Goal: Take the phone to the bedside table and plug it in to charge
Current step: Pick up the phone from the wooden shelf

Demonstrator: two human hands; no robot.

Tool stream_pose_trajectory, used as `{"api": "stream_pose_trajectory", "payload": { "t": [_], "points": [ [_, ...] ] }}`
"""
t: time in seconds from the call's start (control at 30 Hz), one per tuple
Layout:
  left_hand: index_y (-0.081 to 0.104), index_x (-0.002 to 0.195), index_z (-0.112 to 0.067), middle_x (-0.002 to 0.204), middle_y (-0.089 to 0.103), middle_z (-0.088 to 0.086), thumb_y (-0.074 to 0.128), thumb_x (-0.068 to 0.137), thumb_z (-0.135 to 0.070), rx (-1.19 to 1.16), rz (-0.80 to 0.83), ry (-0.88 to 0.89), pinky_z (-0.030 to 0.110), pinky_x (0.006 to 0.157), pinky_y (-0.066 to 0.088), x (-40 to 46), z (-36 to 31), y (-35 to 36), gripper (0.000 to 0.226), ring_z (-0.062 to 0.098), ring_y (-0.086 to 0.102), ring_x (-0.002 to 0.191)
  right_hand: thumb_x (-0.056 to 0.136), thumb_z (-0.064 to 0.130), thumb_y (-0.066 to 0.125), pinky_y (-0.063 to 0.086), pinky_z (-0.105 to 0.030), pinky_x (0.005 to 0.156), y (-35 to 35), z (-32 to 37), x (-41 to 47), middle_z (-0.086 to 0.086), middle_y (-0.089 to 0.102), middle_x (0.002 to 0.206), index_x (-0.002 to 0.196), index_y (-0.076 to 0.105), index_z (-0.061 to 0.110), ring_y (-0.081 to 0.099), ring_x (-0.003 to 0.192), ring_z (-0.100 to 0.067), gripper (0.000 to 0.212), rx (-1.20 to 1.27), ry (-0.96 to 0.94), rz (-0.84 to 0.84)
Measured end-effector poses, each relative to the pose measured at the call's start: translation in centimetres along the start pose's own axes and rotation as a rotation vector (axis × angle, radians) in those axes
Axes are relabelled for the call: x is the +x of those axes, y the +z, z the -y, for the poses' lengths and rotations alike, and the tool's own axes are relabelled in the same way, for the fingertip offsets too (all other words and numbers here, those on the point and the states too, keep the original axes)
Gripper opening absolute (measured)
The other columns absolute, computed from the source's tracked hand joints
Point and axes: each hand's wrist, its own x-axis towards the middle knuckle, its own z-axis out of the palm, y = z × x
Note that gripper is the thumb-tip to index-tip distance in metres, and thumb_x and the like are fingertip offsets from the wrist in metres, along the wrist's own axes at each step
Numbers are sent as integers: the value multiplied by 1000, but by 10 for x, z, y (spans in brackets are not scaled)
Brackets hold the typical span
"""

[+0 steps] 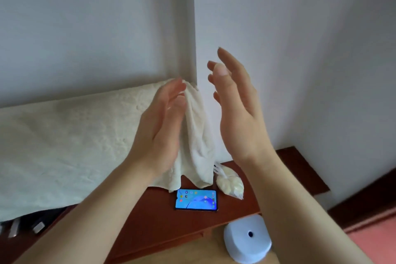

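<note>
The phone [196, 199] lies flat on the reddish-brown bedside table [154, 225], screen lit blue and facing up. No cable or charger shows at it. My left hand [159, 133] and my right hand [237, 111] are raised well above the table, palms facing each other with a gap between them. Both hands have their fingers extended and hold nothing. The phone sits below and between my forearms, apart from both hands.
A cream towel [197, 141] drapes over the headboard corner, hanging down just behind the phone. A small clear bag of white pieces [230, 185] rests right of the phone. A white rounded device [247, 240] stands lower right. White walls rise behind; dark skirting runs at right.
</note>
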Motion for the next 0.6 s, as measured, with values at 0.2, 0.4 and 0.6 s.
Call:
{"api": "stream_pose_trajectory", "payload": {
  "t": [0.2,0.4,0.6],
  "points": [
    [55,148,-29,142,62,-22,42,98,-63,-5,193,-46,3,103,38,-12,47,8,62,-12,55,133,91,65,52,47,-22,104,-8,-43,-19,11,66,141,150,53,37,61,128,3,65,-55,66,-139],
    [50,153,-30,148,57,-22,43,96,-68,44,283,-154,1,104,37,-26,107,21,69,-16,50,135,99,53,55,49,-11,98,-21,-106,-38,12,66,141,150,54,32,60,126,9,55,-150,177,-161],
    [45,148,-42,142,56,-29,52,97,-60,383,587,-244,18,107,42,-42,188,44,55,-11,52,129,97,51,63,47,-16,88,-21,-184,-53,16,70,122,129,67,30,65,116,-3,38,-458,330,7]
  ]
}}
